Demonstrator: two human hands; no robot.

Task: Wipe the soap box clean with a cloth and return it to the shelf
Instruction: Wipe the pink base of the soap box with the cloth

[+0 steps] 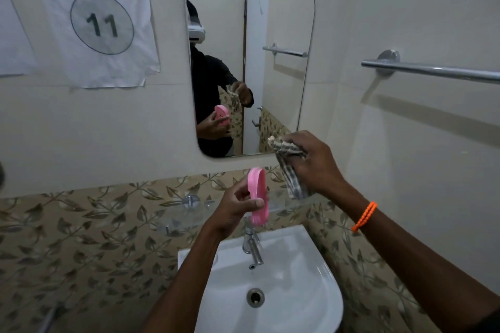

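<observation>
Soap box [258,194] gripped in left hand [234,208].

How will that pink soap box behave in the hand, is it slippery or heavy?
The pink soap box is probably light, since the left hand holds it upright with fingertips alone. It keeps its shape, so likely stiff plastic. Its smooth surface may be slippery.

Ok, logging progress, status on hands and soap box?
Left hand gripping pink soap box, held on edge over the sink. Right hand clutching the cloth, apart from the box. Glass shelf behind; nothing seen blocking it.
</observation>
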